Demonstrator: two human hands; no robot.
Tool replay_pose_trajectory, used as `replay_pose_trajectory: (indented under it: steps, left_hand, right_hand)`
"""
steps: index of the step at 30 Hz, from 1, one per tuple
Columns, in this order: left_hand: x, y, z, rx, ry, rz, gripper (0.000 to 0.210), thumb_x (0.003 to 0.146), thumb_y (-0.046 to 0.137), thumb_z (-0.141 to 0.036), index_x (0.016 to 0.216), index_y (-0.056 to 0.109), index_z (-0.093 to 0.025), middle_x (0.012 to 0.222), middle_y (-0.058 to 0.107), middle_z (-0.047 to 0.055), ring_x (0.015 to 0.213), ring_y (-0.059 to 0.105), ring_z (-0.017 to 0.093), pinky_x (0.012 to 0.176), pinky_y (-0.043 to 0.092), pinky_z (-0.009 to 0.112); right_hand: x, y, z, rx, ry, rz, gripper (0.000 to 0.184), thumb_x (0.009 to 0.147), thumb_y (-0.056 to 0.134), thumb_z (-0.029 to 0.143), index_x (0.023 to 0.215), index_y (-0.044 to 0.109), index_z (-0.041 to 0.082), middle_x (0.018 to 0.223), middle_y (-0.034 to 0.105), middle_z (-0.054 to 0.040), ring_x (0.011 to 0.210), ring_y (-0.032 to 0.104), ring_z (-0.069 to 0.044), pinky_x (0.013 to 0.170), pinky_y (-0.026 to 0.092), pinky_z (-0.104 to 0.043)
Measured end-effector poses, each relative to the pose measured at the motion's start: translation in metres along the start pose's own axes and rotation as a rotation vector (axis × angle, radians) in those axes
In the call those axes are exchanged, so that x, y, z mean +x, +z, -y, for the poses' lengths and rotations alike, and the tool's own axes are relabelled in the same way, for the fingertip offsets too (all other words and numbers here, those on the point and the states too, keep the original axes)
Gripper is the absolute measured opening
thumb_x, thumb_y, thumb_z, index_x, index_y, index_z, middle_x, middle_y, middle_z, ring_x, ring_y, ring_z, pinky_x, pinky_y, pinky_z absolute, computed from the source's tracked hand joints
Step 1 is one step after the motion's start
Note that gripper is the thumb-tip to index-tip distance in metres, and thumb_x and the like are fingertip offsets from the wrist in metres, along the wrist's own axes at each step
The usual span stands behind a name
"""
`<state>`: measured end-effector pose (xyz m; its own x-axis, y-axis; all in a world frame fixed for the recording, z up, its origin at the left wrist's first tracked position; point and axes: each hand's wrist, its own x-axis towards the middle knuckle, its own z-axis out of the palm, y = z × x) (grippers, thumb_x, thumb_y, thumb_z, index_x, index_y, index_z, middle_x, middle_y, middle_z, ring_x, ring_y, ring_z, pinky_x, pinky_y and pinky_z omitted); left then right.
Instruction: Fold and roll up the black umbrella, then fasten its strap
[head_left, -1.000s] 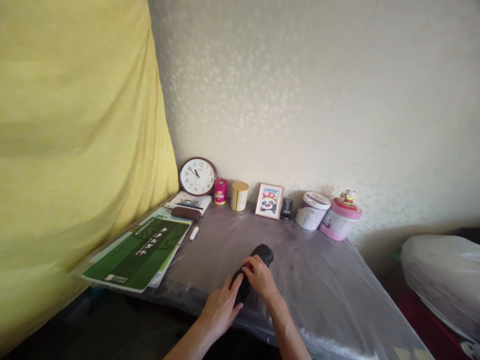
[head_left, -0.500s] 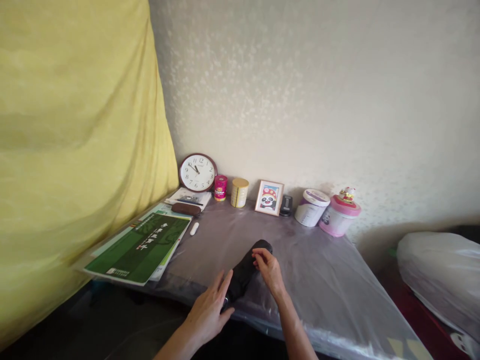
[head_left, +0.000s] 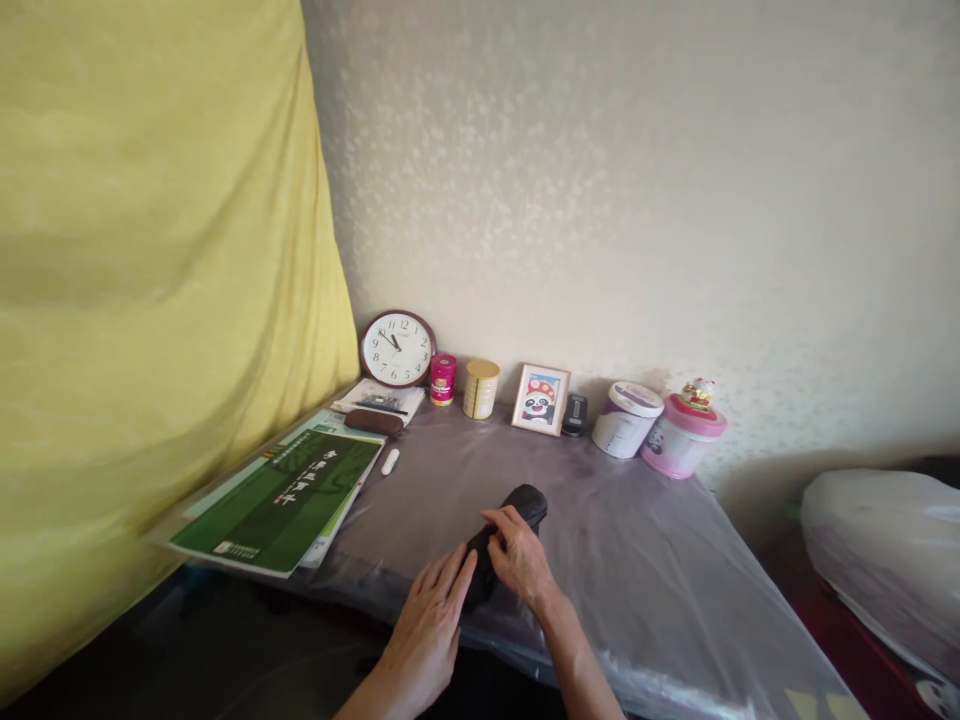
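Observation:
A slim black folded umbrella [head_left: 529, 500] lies slantwise on the table near its front edge, its far end pointing up and right. My right hand [head_left: 519, 560] is over its middle, the fingers bent and closed on the dark fabric. Against the near end rests my left hand [head_left: 433, 622], its fingers straight and side by side along the umbrella. The left thumb is mostly hidden, and both hands cover much of the umbrella's lower half.
Plastic film covers the table [head_left: 630, 560]. Green-covered books [head_left: 281, 500], a brown case [head_left: 373, 421] and a small white object [head_left: 390, 461] lie left. Along the wall stand a clock [head_left: 398, 348], a pink can [head_left: 442, 380], a yellow can [head_left: 481, 390], a picture frame [head_left: 540, 399] and two tubs [head_left: 627, 420].
My right hand has moved down and left along the umbrella, its fingers now curled on it. My left hand's spread fingers have come together against the near end.

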<state>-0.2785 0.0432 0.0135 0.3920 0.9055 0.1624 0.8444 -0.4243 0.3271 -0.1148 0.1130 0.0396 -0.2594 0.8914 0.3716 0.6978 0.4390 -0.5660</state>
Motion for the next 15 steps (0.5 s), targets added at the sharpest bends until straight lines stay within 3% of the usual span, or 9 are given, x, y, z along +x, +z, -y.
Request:
replay_pose_trajectory:
  steps: [15]
  left_hand:
    - [0.0009, 0.0087, 0.0029, -0.004, 0.002, -0.024, 0.079, 0.067, 0.031, 0.003, 0.14, 0.014, -0.022, 0.143, 0.034, 0.005, 0.129, 0.034, 0.017, 0.106, 0.033, 0.038]
  right_hand:
    - [-0.0007, 0.0031, -0.0047, 0.1, 0.037, -0.079, 0.025, 0.069, 0.043, 0.005, 0.077, 0.061, 0.02, 0.081, 0.056, -0.0016, 0.075, 0.056, -0.013, 0.071, 0.045, -0.023]
